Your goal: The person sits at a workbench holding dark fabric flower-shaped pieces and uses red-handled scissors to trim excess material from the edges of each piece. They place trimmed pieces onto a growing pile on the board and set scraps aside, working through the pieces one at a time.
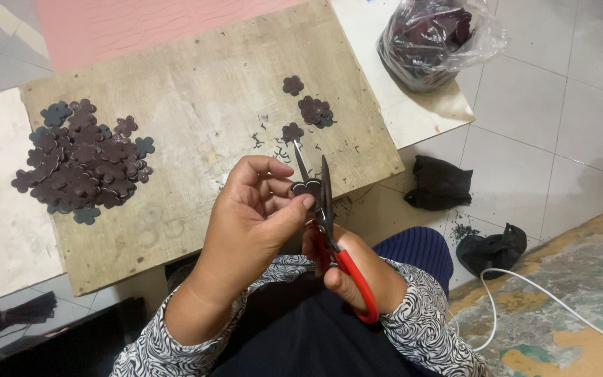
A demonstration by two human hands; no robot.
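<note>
My left hand pinches a small dark brown flower-shaped piece between thumb and fingers. My right hand grips red-handled scissors, blades parted around that piece. Both hands hover over the near edge of a worn wooden board. A big pile of the same dark flower pieces lies on the board's left side. A few trimmed flower pieces sit at the board's right, with tiny dark offcuts scattered near them.
A clear plastic bag of dark material rests at the top right on a white sheet. Two black cloth scraps lie on the tiled floor. A white cable crosses the floor at right. Pink sheet behind board.
</note>
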